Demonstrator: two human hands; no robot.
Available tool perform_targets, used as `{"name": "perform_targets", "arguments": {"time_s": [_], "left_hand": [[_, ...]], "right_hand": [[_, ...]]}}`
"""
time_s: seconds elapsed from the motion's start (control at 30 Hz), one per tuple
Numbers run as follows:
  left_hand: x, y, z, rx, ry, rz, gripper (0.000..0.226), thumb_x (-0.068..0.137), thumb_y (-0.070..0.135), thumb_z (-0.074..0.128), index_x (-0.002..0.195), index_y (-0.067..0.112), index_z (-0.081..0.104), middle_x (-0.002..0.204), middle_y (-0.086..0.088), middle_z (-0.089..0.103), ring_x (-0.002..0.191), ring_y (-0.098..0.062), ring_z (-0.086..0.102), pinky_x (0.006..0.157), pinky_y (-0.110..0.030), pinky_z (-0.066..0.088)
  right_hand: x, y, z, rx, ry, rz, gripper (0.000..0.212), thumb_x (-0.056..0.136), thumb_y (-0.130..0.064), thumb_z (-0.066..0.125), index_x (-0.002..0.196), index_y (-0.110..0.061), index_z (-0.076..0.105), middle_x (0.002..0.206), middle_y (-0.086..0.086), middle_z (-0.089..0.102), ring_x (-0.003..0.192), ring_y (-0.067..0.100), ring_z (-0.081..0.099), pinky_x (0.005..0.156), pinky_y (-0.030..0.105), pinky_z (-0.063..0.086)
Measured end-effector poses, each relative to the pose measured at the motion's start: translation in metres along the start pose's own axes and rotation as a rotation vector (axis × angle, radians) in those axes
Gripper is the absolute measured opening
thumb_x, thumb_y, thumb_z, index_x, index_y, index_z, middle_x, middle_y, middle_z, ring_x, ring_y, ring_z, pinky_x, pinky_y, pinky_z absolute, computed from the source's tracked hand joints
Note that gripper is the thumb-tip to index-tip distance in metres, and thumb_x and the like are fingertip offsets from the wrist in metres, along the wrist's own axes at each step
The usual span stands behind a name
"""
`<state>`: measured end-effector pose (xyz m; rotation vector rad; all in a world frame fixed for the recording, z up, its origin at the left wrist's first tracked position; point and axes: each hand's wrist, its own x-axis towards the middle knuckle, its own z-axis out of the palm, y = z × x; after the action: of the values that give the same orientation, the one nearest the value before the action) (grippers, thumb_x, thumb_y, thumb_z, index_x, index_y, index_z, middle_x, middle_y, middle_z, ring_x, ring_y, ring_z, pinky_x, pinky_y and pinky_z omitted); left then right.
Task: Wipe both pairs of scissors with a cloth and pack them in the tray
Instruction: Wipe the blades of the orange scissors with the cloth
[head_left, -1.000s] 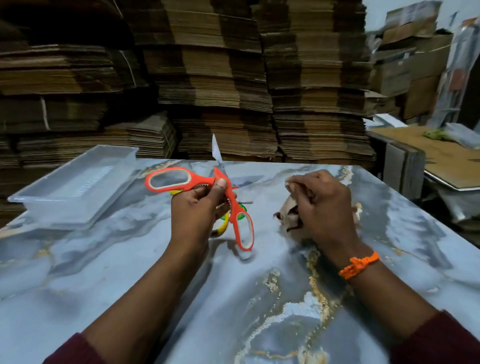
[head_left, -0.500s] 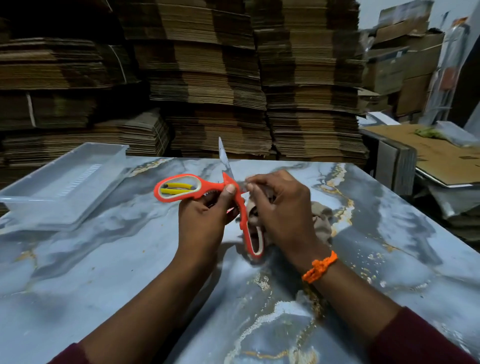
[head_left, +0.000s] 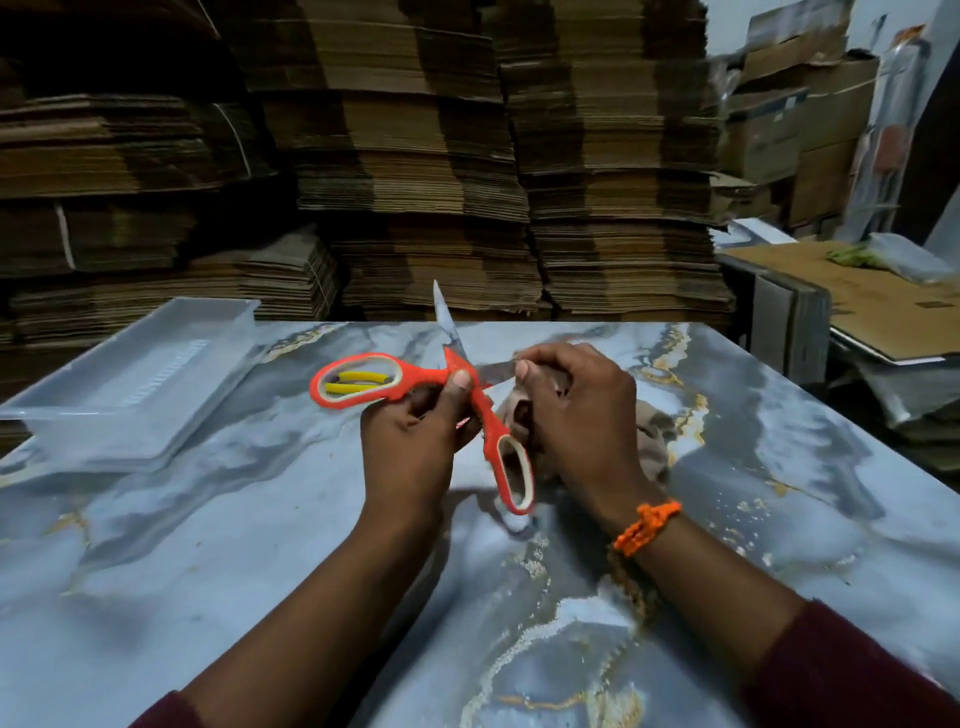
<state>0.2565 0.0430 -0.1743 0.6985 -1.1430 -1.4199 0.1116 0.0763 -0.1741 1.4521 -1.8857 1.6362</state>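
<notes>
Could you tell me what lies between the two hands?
In the head view, a handle of the orange scissors, held by the left hand, and part of the cloth in the right hand.

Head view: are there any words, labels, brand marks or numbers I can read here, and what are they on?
No text here can be read.
On the flat cardboard sheet, far right: small dark printed marks, too blurred to read.
On the stacked boxes, upper right: faint marks, too blurred to read.
On the orange scissors, tray and cloth: no markings visible.
</notes>
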Motion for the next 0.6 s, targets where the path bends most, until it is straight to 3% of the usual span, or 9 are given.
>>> {"name": "perform_targets", "arguments": {"time_s": [0.17, 0.23, 0.33, 0.47, 0.6], "left_hand": [[0.000, 0.001, 0.000, -0.012, -0.007, -0.009, 0.012, 0.095, 0.014, 0.070, 0.101, 0.007, 0.078, 0.090, -0.009, 0.081, 0.087, -0.018, 0.079, 0.068, -0.018, 0.059], [0.000, 0.001, 0.000, -0.011, -0.015, -0.019, 0.009, 0.095, 0.013, 0.070, 0.096, 0.009, 0.078, 0.088, -0.009, 0.081, 0.085, -0.019, 0.079, 0.067, -0.019, 0.059], [0.002, 0.005, -0.005, -0.034, 0.004, -0.031, 0.013, 0.097, 0.016, 0.068, 0.090, 0.014, 0.079, 0.086, -0.007, 0.081, 0.083, -0.019, 0.078, 0.067, -0.022, 0.060], [0.007, 0.007, -0.007, -0.051, 0.035, -0.053, 0.015, 0.097, 0.023, 0.067, 0.095, 0.014, 0.078, 0.094, -0.007, 0.082, 0.093, -0.021, 0.078, 0.076, -0.029, 0.061], [0.008, 0.003, -0.005, -0.032, 0.032, -0.088, 0.020, 0.098, 0.027, 0.066, 0.103, 0.011, 0.078, 0.094, -0.006, 0.082, 0.092, -0.019, 0.079, 0.065, -0.020, 0.058]], "right_hand": [[-0.003, 0.000, -0.001, -0.078, -0.028, -0.172, 0.013, 0.093, -0.009, 0.073, 0.103, -0.014, 0.078, 0.094, 0.001, 0.071, 0.084, 0.004, 0.063, 0.078, 0.013, 0.051], [0.005, 0.014, -0.001, -0.026, -0.054, -0.067, 0.013, 0.093, -0.013, 0.073, 0.102, -0.017, 0.080, 0.095, -0.002, 0.074, 0.087, 0.003, 0.066, 0.082, 0.016, 0.054], [0.012, 0.035, -0.009, -0.043, -0.100, 0.115, 0.008, 0.091, -0.018, 0.075, 0.096, -0.018, 0.082, 0.092, -0.003, 0.077, 0.088, 0.006, 0.070, 0.086, 0.034, 0.060], [0.016, 0.032, -0.035, 0.050, 0.028, 0.172, 0.011, 0.092, -0.019, 0.073, 0.100, -0.024, 0.080, 0.097, -0.013, 0.076, 0.094, -0.001, 0.069, 0.088, 0.026, 0.059], [0.010, 0.016, -0.029, 0.146, -0.116, 0.172, 0.026, 0.084, -0.013, 0.077, 0.101, -0.032, 0.077, 0.116, -0.012, 0.068, 0.105, 0.001, 0.067, 0.095, 0.034, 0.059]]}}
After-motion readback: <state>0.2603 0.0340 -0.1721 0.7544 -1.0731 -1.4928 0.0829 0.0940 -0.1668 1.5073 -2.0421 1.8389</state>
